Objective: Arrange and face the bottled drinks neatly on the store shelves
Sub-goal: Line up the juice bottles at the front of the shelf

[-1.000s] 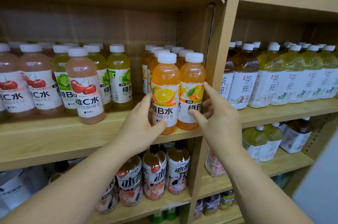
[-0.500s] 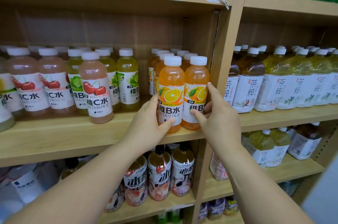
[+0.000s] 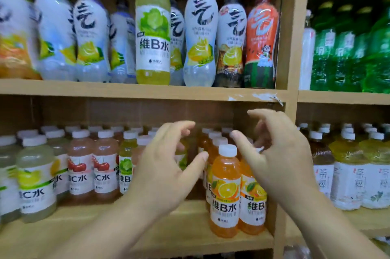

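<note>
Two orange vitamin-water bottles stand side by side at the front of the middle shelf (image 3: 147, 235), the left one (image 3: 225, 193) with its label facing me, the right one (image 3: 252, 206) partly behind my right hand. My left hand (image 3: 166, 170) hovers to the left of them, fingers loosely spread, holding nothing. Raised in front of the right bottle's top, my right hand (image 3: 274, 159) also has relaxed fingers and holds nothing. On the upper shelf (image 3: 126, 89) a yellow-green vitamin-water bottle (image 3: 153, 32) stands among taller white sparkling-water bottles (image 3: 199, 32).
Cherry (image 3: 80, 165), lime and lemon (image 3: 34, 180) vitamin waters fill the middle shelf's left part. A wooden upright (image 3: 292, 26) splits the unit; tea bottles (image 3: 348, 174) and green bottles (image 3: 341, 51) sit to its right. A red watermelon bottle (image 3: 261, 39) stands by the upright.
Both hands have let go of the two orange bottles and lifted away from them. The camera has tilted up, bringing the upper shelf into view.
</note>
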